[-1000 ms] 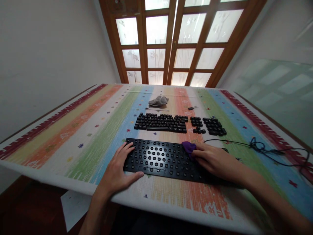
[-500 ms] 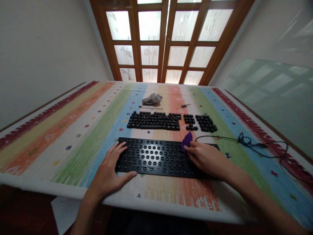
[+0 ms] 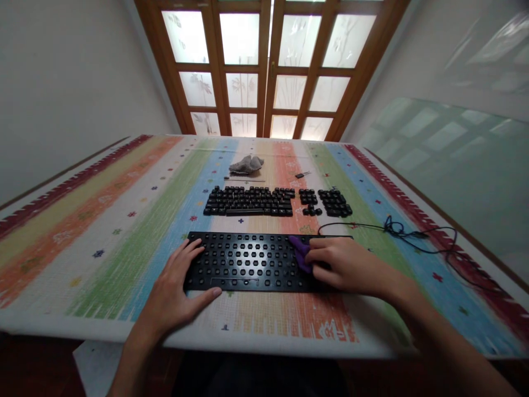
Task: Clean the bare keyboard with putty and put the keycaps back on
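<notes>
A black keyboard base [image 3: 248, 262] with its keycaps off lies near the table's front edge. My left hand [image 3: 177, 281] is open, fingers and thumb spread. Its fingertips rest on the left end of the base and its thumb lies by the front edge. Toward the right end, my right hand [image 3: 343, 264] is closed on a purple cloth [image 3: 301, 253], pressed against the key posts. The hand covers much of the base's right end. Behind the base, black keycaps [image 3: 250, 202] are laid out in keyboard order, with a separate group of number-pad keycaps [image 3: 335, 203] at the right.
A crumpled grey cloth [image 3: 247, 165] lies farther back, with a thin stick-like tool [image 3: 246, 180] in front of it. To its right is a small black object with thin wires [image 3: 300, 175]. A black cable [image 3: 397, 227] trails right across the striped tablecloth [image 3: 136, 242].
The purple cloth and my right hand have shifted slightly over the base, and the cloth now lies flatter. My left hand stays on the left end. The whole view has shifted a little.
</notes>
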Demonstrator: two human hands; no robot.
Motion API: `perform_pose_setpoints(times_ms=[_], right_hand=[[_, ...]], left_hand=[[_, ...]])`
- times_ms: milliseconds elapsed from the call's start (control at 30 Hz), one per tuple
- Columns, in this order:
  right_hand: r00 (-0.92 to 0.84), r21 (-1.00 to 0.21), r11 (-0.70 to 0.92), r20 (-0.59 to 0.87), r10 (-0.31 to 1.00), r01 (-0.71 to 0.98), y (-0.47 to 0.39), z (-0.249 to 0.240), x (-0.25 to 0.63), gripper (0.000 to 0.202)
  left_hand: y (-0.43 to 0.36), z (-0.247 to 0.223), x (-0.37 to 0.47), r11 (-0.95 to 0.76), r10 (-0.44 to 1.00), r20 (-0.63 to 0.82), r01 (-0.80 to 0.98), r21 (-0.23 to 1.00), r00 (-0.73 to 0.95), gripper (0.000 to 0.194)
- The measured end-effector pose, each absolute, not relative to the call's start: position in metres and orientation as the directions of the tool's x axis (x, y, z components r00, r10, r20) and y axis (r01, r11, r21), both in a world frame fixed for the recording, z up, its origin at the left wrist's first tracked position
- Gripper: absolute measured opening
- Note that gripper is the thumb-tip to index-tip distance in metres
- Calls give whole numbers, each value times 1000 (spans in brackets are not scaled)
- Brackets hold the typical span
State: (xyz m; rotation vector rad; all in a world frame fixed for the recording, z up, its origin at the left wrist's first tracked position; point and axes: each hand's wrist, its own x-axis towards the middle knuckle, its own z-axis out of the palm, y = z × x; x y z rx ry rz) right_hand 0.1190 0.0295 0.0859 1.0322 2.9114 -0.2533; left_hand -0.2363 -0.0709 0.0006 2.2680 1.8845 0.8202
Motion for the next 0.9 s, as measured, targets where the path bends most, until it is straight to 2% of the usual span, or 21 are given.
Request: perform_pose_setpoints(times_ms=[133,200,333,467,667,733,900], right_hand=[[-594,11,595,83,800,803,35,90,123,24],[-542,28,542,98,835,840,36,87,122,26],[-612,-48,611,-16,790,790,33,73,114,25],[-701,-65,698,-85,708,713,25,62,108,22],[-740,-117,732,-161,653,671,19,75,107,20],[-745,-156,729,-141,652,667,21,81,106,20],[-716,-194,706,28,698,681,24,74,97,27]], left_hand=[[-71,-1,-237,-243,932,347,893,380,106,72],[-70,-2,-237,-242,930,352,894,378,102,73],[-70,-3,-238,-244,926,366,892,380,98,73],[-70,-2,-238,-246,926,363,894,374,103,72],[-70,-2,-237,-243,926,363,899,365,104,72],[-70,-2,-237,-243,926,364,899,365,102,72],[-71,-2,-238,-240,929,356,898,370,102,72]])
